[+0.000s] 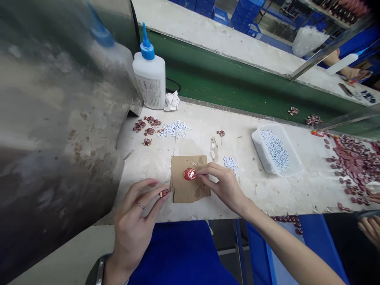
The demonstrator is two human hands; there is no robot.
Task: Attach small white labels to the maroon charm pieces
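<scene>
My right hand (222,186) pinches a glossy red round piece (190,174) with its fingertips, holding it against a torn brown cardboard sheet (191,190). My left hand (133,221) rests at the cardboard's left edge, with a small red-brown piece (164,192) held between thumb and fingers. Small red-brown pieces (147,128) lie scattered beyond the cardboard, next to a loose heap of tiny white-and-blue pieces (173,129). A smaller patch of the same white pieces (230,164) lies just past my right hand.
A white glue bottle with a blue nozzle (150,71) and crumpled tissue (172,101) stand at the back. A curved metal shield (59,118) rises on the left. A white tray (276,150) holds tiny pieces, and a red-brown heap (353,166) lies right, near a co-worker's hand (368,229).
</scene>
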